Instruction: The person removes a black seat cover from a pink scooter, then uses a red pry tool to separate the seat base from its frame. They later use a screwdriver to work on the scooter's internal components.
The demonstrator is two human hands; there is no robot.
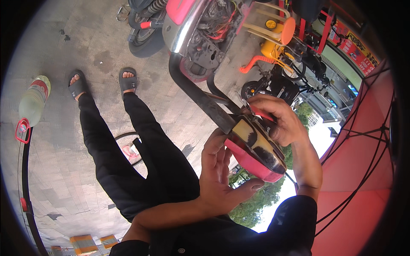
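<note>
Both my hands are at the tail end of a pink scooter, whose open body shows wiring. A red tail light sits below a worn yellow and black panel, at the end of a black tube frame. My left hand cups the tail light from the near left, fingers curled against its edge, thumb spread out. Above the panel, my right hand is closed on a red-handled tool that looks like pliers. Its tip is partly hidden.
A bottle of pale liquid stands at the left near a black hose-like strip. An orange stool, a yellow machine with a coiled orange hose and parked bikes stand beyond. A red canopy hangs at the right.
</note>
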